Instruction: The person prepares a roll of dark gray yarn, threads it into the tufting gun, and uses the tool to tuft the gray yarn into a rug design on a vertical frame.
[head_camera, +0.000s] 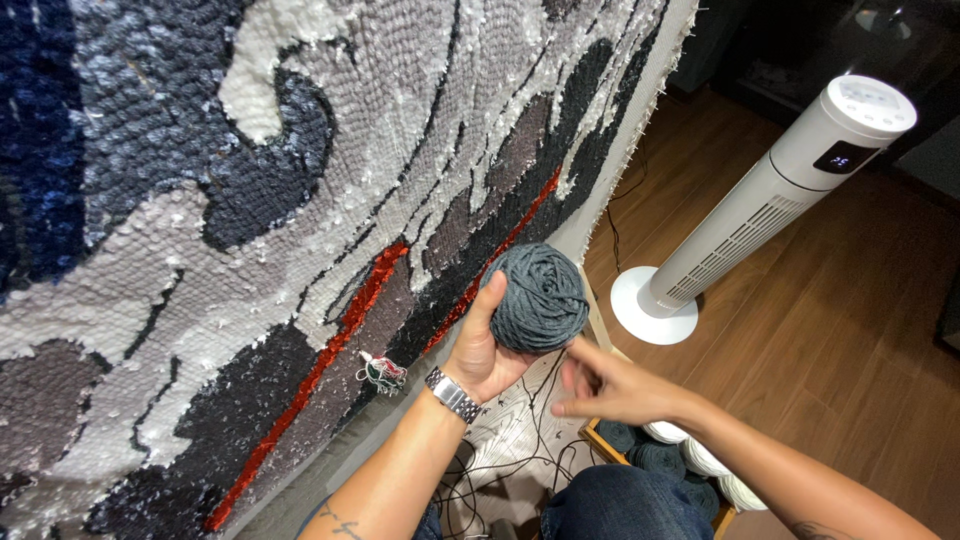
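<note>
Head view: the left hand holds a grey-blue ball of yarn up in front of a hanging tufted rug — grip clamped, thumb along the ball's left side, palm beneath. The right hand, slightly blurred, hovers just below with fingers apart, holding nothing that can be made out. The ball looks full and nearly round — no clear long axis, its wound strands run diagonally. More yarn balls wait in a wooden box beside a white tower fan.

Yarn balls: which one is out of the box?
The grey yarn ball held up in the left hand; the others sit in the wooden box below.
</note>
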